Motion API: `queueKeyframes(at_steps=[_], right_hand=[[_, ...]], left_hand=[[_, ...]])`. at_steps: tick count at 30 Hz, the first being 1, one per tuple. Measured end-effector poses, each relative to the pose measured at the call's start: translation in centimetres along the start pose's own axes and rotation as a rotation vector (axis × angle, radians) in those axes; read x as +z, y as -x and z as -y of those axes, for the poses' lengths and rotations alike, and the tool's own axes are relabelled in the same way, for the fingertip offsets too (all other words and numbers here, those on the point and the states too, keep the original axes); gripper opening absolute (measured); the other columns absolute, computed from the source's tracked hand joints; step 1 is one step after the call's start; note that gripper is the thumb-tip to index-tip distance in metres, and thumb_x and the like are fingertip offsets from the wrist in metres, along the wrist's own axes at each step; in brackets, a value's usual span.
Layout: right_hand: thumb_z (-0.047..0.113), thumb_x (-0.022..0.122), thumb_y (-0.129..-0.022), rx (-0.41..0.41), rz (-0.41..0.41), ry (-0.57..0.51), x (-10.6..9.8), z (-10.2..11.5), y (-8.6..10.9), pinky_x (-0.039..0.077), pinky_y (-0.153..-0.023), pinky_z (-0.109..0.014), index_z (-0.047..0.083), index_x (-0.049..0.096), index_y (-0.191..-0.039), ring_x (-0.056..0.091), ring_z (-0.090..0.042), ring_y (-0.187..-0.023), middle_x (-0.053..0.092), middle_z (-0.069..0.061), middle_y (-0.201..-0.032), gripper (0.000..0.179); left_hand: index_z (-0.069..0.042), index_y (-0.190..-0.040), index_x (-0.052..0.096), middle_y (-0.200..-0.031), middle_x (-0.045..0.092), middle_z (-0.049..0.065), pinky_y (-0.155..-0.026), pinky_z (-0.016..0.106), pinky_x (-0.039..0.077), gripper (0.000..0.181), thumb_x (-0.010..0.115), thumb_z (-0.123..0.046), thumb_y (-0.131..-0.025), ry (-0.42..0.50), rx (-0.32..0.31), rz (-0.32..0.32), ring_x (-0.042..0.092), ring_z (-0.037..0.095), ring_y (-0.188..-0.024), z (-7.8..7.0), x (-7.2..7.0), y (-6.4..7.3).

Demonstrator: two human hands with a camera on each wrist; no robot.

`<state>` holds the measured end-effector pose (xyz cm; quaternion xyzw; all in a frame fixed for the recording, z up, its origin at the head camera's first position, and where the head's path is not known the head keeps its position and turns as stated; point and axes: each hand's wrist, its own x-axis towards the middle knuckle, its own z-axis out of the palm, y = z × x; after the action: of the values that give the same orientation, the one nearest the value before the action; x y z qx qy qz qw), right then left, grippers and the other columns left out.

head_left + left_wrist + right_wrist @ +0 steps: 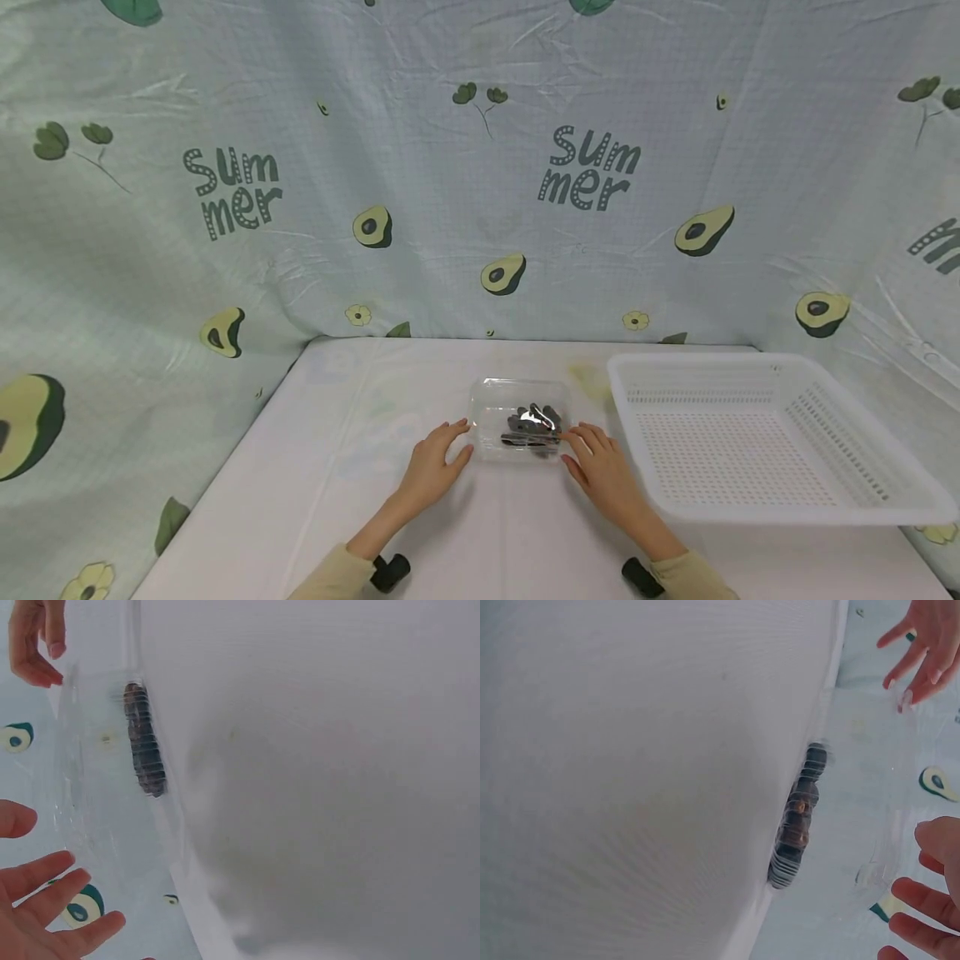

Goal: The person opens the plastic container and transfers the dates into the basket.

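Has a transparent plastic box (491, 412) in the lower middle of the head view, set on a white tablecloth (502, 533), directly between the left hand (435, 467) and the right hand (606, 477). Holds the left hand wide and relaxed at the left edge of the box, thumb parted from loosely straight fingers. Holds the right hand much the same at the opposite edge, fingertips overlapping the box's right side in the head view. Cannot tell whether each fingertip presses the plastic or lies just beside it. Contains, in the right half of the box and so nearer the right hand, a cluster of dark rounded pieces (535, 419); cannot tell of what kind. Shows as a dark row toward the upper left in the left wrist view, and right of centre in the right wrist view. Includes a white perforated basket (810, 517) at the right of the head view, near the right hand and apart from the box. Faces an avocado-print backdrop (450, 158) across the upper frame
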<state>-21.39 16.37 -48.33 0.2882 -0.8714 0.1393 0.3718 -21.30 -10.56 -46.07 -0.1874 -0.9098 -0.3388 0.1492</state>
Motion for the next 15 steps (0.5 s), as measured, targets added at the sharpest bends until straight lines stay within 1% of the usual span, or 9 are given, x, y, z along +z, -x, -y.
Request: queueKeyframes(at_steps=[3, 5, 7, 10, 12, 15], right_hand=[[0.013, 0.068, -0.072, -0.004, -0.012, 0.001, 0.2, -0.1, -0.1, 0.044, -0.069, -0.038, 0.008, 0.06, -0.098, 0.054, -0.026, -0.091, 0.057, -0.007, -0.094, 0.027], [0.01, 0.071, -0.069, -0.006, -0.018, -0.005, 0.3, -0.2, -0.2, 0.043, -0.068, -0.036, 0.008, 0.06, -0.094, 0.054, -0.025, -0.088, 0.057, -0.006, -0.091, 0.027], [0.009, 0.073, -0.068, -0.007, -0.023, -0.01, 0.4, -0.3, -0.3, 0.044, -0.069, -0.035, 0.008, 0.06, -0.091, 0.054, -0.024, -0.086, 0.056, -0.005, -0.088, 0.026], [0.009, 0.073, -0.069, 0.002, -0.016, -0.021, 0.5, -0.4, -0.5, 0.044, -0.071, -0.034, 0.008, 0.06, -0.089, 0.053, -0.023, -0.085, 0.056, -0.004, -0.086, 0.023], [0.01, 0.072, -0.071, 0.012, -0.003, -0.019, 0.6, -0.4, -0.5, 0.044, -0.072, -0.033, 0.009, 0.06, -0.088, 0.053, -0.022, -0.085, 0.057, -0.004, -0.086, 0.021], [0.011, 0.072, -0.071, 0.026, 0.019, -0.004, 0.6, -0.4, -0.7, 0.045, -0.07, -0.031, 0.01, 0.059, -0.086, 0.053, -0.02, -0.085, 0.057, -0.002, -0.085, 0.02]], left_hand=[[0.002, -0.108, 0.06, -0.12, 0.057, 0.016, -0.092, 0.049, 0.04, 0.027, 0.056, -0.014, -0.087, 0.101, -0.033, -0.019, 0.05, 0.036, -0.114, 0.0, 0.3, -0.4], [0.004, -0.103, 0.061, -0.118, 0.057, 0.018, -0.092, 0.048, 0.04, 0.023, 0.056, -0.011, -0.087, 0.171, -0.068, -0.031, 0.051, 0.036, -0.113, 0.0, 0.5, -0.6], [0.005, -0.099, 0.062, -0.116, 0.058, 0.019, -0.091, 0.049, 0.04, 0.02, 0.056, -0.009, -0.086, 0.23, -0.098, -0.06, 0.052, 0.036, -0.111, 0.0, 0.7, -0.9], [0.006, -0.091, 0.064, -0.109, 0.061, 0.02, -0.086, 0.048, 0.044, 0.015, 0.058, -0.005, -0.084, 0.285, -0.129, -0.125, 0.057, 0.037, -0.103, 0.1, 1.1, -1.1], [0.005, -0.087, 0.065, -0.105, 0.063, 0.021, -0.082, 0.045, 0.047, 0.011, 0.059, -0.003, -0.083, 0.311, -0.158, -0.161, 0.06, 0.035, -0.095, 0.1, 1.4, -1.3], [0.003, -0.084, 0.065, -0.1, 0.064, 0.02, -0.072, 0.037, 0.052, 0.009, 0.06, -0.005, -0.082, 0.358, -0.231, -0.177, 0.064, 0.033, -0.084, 0.0, 1.6, -1.5]])
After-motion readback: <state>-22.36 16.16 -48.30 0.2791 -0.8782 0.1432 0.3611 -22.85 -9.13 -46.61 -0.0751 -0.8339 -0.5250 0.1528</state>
